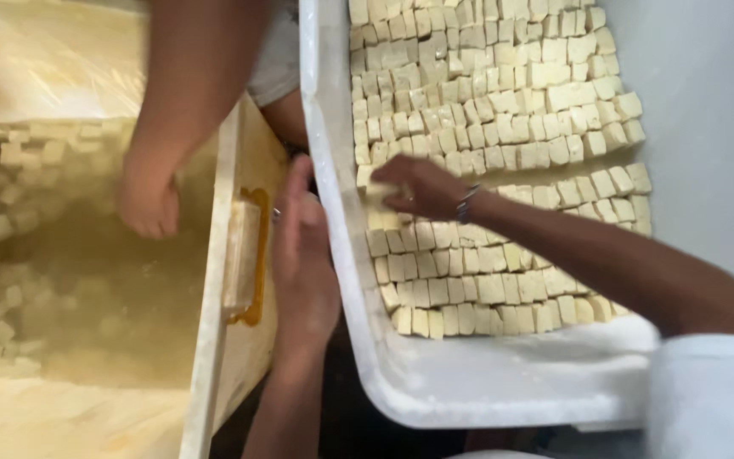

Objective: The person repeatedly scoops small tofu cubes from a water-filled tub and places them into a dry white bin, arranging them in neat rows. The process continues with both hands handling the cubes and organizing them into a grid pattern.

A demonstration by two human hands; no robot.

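Observation:
A white plastic tub holds tight rows of pale cream cubes laid side by side. My right hand, with a bracelet at the wrist, reaches in from the right. Its fingertips pinch one pale cube next to the tub's left wall, at a gap between the rows. My left hand, a ring on one finger, lies flat against the outside of that wall, in the gap between the two tubs, and holds nothing.
To the left stands a second tub with a yellow handle slot, filled with cloudy yellowish liquid and loose cubes. Another person's hand dips into it from above. A grey surface lies to the right.

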